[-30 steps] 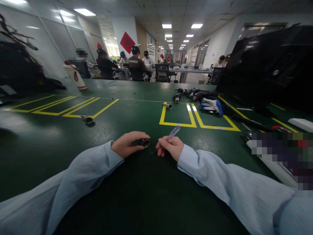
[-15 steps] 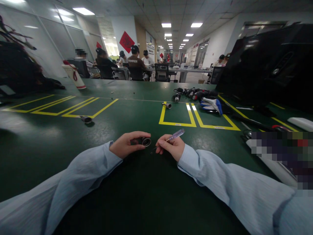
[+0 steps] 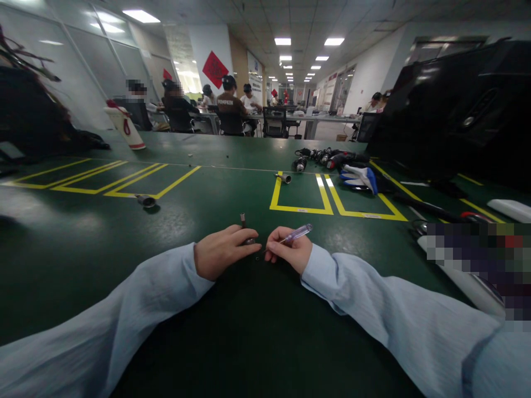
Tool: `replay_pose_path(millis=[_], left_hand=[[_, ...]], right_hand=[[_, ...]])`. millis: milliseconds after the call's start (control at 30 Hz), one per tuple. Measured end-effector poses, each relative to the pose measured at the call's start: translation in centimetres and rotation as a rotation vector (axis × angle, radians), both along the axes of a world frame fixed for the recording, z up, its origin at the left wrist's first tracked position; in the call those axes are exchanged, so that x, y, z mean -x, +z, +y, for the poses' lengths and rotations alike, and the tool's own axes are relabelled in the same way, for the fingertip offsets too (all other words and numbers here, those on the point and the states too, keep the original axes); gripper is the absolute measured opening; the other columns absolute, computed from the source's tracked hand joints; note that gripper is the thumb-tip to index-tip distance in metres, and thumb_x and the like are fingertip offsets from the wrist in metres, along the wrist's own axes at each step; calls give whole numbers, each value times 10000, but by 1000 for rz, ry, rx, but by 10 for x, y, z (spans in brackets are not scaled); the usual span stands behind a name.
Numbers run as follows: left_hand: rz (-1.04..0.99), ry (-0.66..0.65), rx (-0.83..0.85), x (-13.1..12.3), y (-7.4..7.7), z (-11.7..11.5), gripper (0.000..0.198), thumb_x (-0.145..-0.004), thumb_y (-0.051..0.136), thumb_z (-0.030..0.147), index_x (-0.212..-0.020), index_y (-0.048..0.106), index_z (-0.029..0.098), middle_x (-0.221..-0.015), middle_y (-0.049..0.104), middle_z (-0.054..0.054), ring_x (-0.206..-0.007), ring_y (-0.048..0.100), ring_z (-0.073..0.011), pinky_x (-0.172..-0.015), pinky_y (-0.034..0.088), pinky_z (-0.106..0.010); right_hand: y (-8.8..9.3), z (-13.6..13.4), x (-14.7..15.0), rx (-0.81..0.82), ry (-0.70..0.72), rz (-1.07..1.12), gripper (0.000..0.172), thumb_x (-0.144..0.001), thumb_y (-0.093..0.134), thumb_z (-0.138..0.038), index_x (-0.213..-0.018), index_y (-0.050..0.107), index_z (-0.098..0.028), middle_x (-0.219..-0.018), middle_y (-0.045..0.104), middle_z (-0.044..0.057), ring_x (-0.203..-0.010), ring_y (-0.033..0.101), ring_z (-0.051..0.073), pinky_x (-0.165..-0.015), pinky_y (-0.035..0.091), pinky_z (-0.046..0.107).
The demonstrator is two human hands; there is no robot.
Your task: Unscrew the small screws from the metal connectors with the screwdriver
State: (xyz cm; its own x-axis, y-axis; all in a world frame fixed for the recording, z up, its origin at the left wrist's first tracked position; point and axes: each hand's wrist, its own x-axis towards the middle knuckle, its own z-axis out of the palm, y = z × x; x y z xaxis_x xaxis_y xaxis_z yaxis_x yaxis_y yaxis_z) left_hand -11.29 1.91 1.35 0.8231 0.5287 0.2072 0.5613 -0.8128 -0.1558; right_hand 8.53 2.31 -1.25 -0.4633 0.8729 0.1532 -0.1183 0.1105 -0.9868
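Observation:
My left hand [image 3: 224,250] is closed round a small metal cup-shaped part [image 3: 243,220]. Its narrow stem points up behind the fingers, and they hide most of its wider body. Close by on the right, my right hand [image 3: 289,250] pinches a screwdriver [image 3: 299,232] with a clear, purplish handle. The handle slants up to the right, while the thin shaft points down to the left. Near the shaft's tip, a tiny dark ring-like piece [image 3: 257,258] lies on the green table [image 3: 265,331].
Similar metal parts lie at left [image 3: 146,202] and inside a yellow tape outline [image 3: 284,177]. Farther right are corded tools [image 3: 323,157] and a blue-white glove [image 3: 360,179]. A white cup [image 3: 126,128] stands far left; a large black object [image 3: 452,105] blocks the right. People sit beyond.
My left hand has moved slightly right and turned palm-down. The metal part has tipped from its open end facing me to stem-up. My right hand and the screwdriver have barely moved.

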Motion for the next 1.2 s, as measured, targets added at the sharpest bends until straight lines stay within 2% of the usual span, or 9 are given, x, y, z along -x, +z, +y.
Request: replay_pose_path(millis=[167,300,433,533,633,767,933,1067,1200], left_hand=[[0,3,82,6,4,6,389,-750,498,71,-1102,542,229,-1078,503,-104,-906,512,-199,-764,457,-333],[-81,-46,116,9,1,9,328,-791,447,103,-1068,562,237,-1055,500,-94,-883,507,-181,-759,444,-325],[-133,9,69,9,-2,10,312,-813,411,118,-1055,578,223,-1020,503,-101,-839,505,-177,-718,442,-328],[-146,10,119,10,-5,13,303,-797,433,115,-1036,594,210,-1009,511,-99,-850,511,-178,-727,440,-321],[-265,34,184,12,-6,16,289,-801,430,136,-1028,603,185,-993,528,-106,-882,513,-183,-765,439,-337],[-569,178,481,11,-1,18,250,-782,489,239,-975,616,144,-951,562,-98,-847,556,-173,-725,473,-312],[-841,437,960,6,8,16,356,-675,632,320,-970,596,124,-767,626,-47,-628,573,-128,-578,486,-267],[-1025,487,1082,2,8,14,357,-573,719,232,-896,605,131,-761,631,-24,-643,579,-118,-597,489,-261],[-1140,482,1156,1,6,11,329,-597,707,211,-898,599,135,-835,643,-39,-694,609,-135,-655,504,-290]], right_hand=[[0,-1,0,12,-5,-11,158,-668,592,-294,-652,507,-161,-508,559,-28,-458,500,86,-494,422,243],[2,-2,0,14,-14,-13,151,-666,591,-286,-646,509,-161,-506,560,-27,-459,505,85,-491,426,239],[3,-2,0,9,-4,-26,140,-671,597,-273,-649,513,-163,-511,563,-28,-474,517,89,-495,436,240],[3,-2,0,15,3,-36,141,-674,598,-269,-650,512,-161,-515,565,-25,-478,517,92,-497,436,242],[2,-1,0,20,6,-47,127,-674,589,-256,-647,512,-159,-512,562,-25,-469,506,88,-494,428,238],[0,-1,1,27,10,-52,108,-678,572,-242,-644,509,-160,-499,549,-29,-458,497,86,-483,418,232],[-1,-2,2,-20,-3,-99,92,-696,551,-200,-627,501,-166,-481,540,-36,-440,478,83,-460,400,217],[-2,-3,1,-118,-34,-202,108,-703,524,-137,-604,497,-170,-463,525,-40,-442,471,81,-453,385,203],[-2,-4,-1,-151,-41,-219,99,-702,518,-151,-608,500,-175,-469,524,-36,-448,470,87,-454,384,209]])
